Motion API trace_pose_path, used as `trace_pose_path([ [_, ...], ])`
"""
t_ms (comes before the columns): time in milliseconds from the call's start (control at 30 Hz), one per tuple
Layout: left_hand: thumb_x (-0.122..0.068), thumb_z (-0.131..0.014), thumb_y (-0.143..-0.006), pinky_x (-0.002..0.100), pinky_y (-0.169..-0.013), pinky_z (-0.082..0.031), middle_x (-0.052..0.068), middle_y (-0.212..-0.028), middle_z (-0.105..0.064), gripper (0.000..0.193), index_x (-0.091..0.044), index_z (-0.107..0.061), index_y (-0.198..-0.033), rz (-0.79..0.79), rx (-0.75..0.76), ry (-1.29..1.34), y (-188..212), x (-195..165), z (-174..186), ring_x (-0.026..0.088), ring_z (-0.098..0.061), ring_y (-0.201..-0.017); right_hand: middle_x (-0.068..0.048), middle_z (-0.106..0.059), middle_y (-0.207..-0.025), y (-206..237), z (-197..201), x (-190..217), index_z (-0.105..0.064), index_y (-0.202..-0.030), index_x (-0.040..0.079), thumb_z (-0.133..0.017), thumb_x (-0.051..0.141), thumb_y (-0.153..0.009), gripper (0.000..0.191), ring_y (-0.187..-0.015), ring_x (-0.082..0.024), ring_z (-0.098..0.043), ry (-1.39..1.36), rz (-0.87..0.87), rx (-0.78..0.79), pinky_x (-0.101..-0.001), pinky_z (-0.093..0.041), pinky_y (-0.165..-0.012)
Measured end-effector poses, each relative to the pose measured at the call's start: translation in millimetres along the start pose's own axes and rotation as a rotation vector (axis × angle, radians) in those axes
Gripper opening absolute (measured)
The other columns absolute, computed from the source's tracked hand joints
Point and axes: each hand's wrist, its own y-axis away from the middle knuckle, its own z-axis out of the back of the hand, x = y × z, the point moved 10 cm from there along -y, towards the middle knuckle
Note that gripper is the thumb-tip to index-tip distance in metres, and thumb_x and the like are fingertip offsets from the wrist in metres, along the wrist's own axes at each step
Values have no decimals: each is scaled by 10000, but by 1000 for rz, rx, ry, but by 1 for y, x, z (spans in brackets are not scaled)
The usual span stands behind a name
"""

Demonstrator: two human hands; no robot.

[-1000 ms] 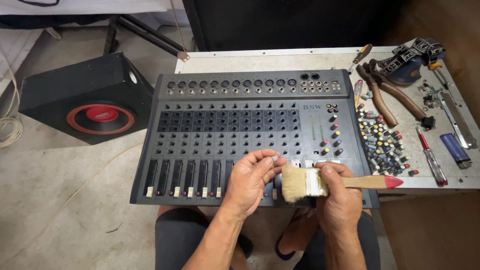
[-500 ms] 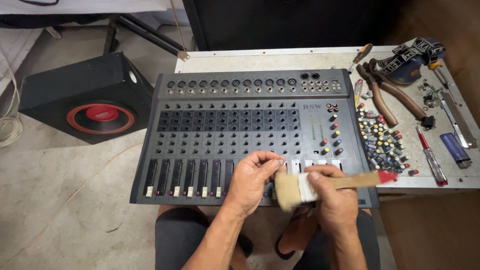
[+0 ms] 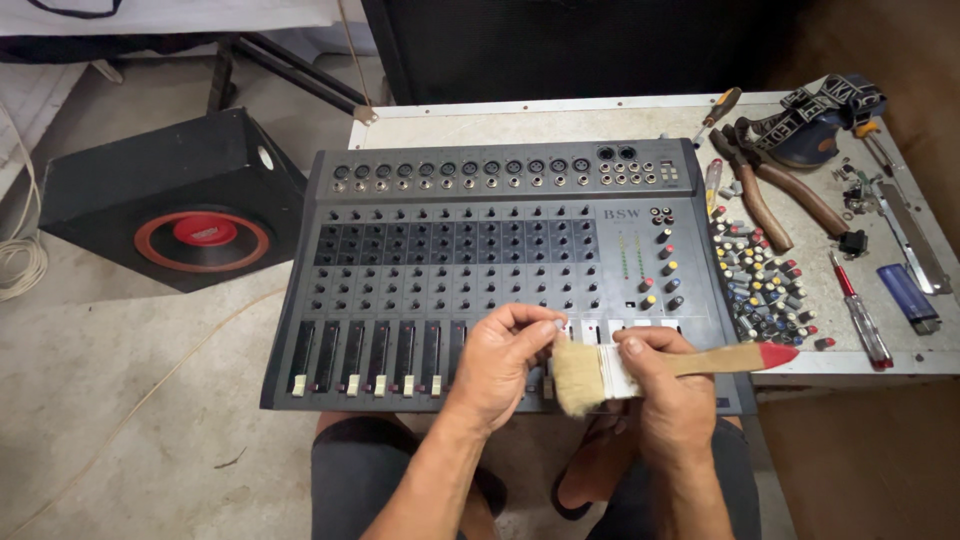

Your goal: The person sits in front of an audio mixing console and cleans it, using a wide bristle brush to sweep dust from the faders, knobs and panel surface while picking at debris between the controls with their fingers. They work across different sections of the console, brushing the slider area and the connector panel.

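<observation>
The person's 2 forearms are bare, with no sleeves, watch or rings showing. The left hand [image 3: 498, 362] and the right hand [image 3: 668, 392] wear no gloves; the fingernails are short. Dark grey shorts [image 3: 360, 465] cover both thighs. Below them, 1 foot sits in a dark sandal [image 3: 590, 480] with an orange-brown footbed.

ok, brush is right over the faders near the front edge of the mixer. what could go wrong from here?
1. The brush in the right hand could flick dust into the open fader slots rather than off the mixer.
2. The left hand is pinching at a fader beside the bristles; a small cap could slip off and drop to the floor.
3. The loose knobs lie piled close to the table edge; a swing of the brush handle could scatter them.
</observation>
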Motion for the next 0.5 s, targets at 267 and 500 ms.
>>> trace_pose_path([
  [267,-27,-634,-982,325,-876,-585,120,-1102,-721,144,31,-672,-1108,25,17,135,1,-3,1,157,-689,-917,-98,-628,-835,-2,6,-1,-562,-1283,-9,-586,159,-1017,316,-585,-145,-581,-190,8,-8,-303,-502,-491],
  [500,-38,-640,-981,328,-882,-590,134,-1129,-718,111,14,-644,-1079,35,-5,159,0,-3,3,163,-695,-923,-129,-659,-923,-3,1,5,-539,-1323,-4,-545,177,-1012,360,-637,-172,-622,-283,-9,40,-337,-547,-540],
])
